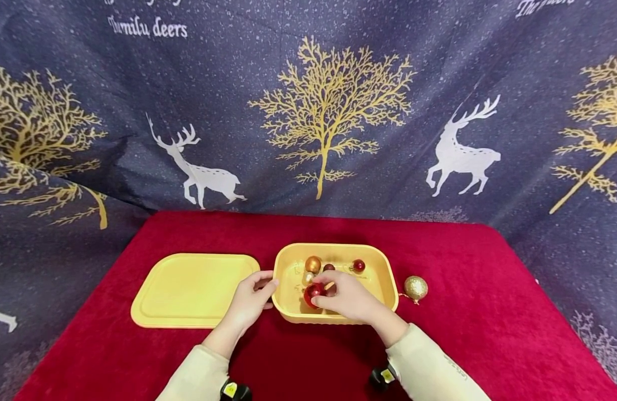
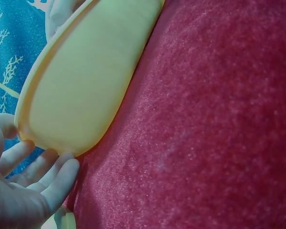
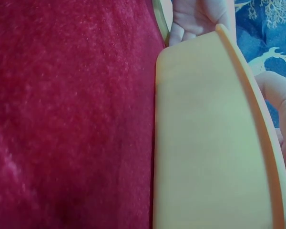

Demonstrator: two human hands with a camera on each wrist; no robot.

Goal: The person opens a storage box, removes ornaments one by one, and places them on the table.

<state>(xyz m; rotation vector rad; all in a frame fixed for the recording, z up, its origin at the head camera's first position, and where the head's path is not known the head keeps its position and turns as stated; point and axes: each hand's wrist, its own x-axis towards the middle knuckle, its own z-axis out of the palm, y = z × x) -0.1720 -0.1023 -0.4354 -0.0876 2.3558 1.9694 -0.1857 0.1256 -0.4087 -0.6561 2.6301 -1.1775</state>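
A yellow plastic box (image 1: 383, 278) stands on the red cloth, several Christmas baubles inside it. My right hand (image 1: 350, 295) reaches in over the near wall and grips a shiny red bauble (image 1: 312, 292) between thumb and fingers. Near it in the box lie an orange-gold bauble (image 1: 313, 264), a pale gold one (image 1: 308, 278), a dark one (image 1: 329, 267) partly behind my hand, and a small red one (image 1: 358, 265). My left hand (image 1: 252, 295) rests at the box's left end. In the left wrist view, its extended fingers (image 2: 62, 183) touch the outer wall below the rim.
The yellow lid (image 1: 195, 289) lies flat on the red tablecloth (image 1: 469, 312), left of the box. Right of the box sits a glittery gold bauble (image 1: 416, 287). Behind the table hangs a dark blue curtain (image 1: 338, 211) with deer and trees.
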